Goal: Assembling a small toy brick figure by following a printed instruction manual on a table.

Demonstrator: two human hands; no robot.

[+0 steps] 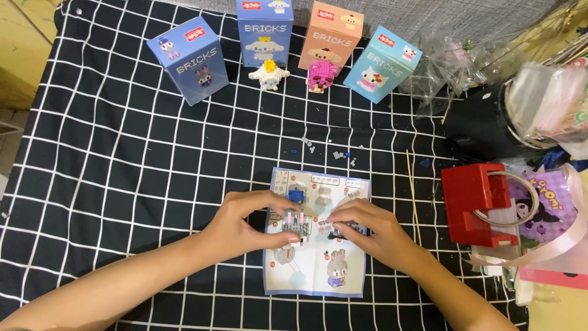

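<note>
Both arms came in from the bottom edge and pointed toward the middle. The arms were bare. The left hand (245,224) lay low with its fingers curled, its thumb and first finger bent round in a pinch. The right hand (367,230) sat just beside it, palm down, with its fingertips (334,219) bent and pointing at the left hand. The two hands were nearly touching.

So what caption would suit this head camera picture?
Two hands, left hand and right hand, fit a small brick figure over an instruction sheet.
</note>
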